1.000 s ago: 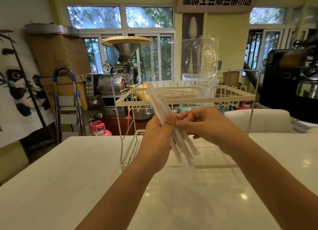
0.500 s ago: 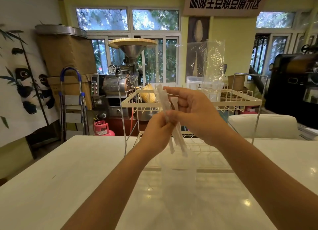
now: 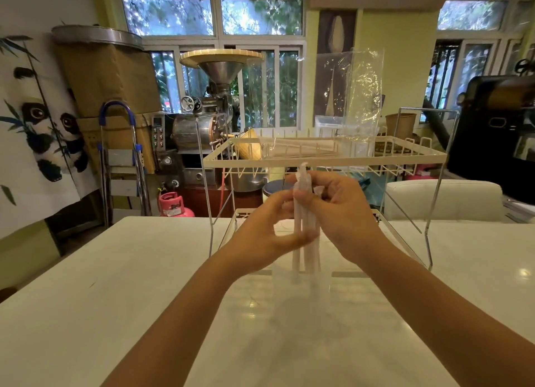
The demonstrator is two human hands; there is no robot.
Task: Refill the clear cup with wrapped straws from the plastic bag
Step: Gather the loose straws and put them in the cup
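Note:
A bundle of white wrapped straws point(image 3: 304, 250) stands nearly upright between my two hands, above the white table. My right hand point(image 3: 341, 213) grips the upper part of the bundle, whose tips stick out above the fingers. My left hand point(image 3: 266, 230) pinches the bundle lower down, thumb across its front. The lower ends of the straws reach into a faint clear cup point(image 3: 301, 297) standing on the table just below. A clear plastic bag point(image 3: 360, 97) stands upright on the top shelf of the wire rack behind.
A cream wire rack point(image 3: 324, 159) with thin metal legs stands on the table point(image 3: 115, 285) right behind my hands. A white chair back point(image 3: 443, 198) lies beyond the table at right. A coffee roaster, a step ladder and a pink gas bottle stand farther back.
The straw bundle has turned from a slant to nearly upright and moved down toward the cup. My right hand shifted from its tip to a grip round the upper part.

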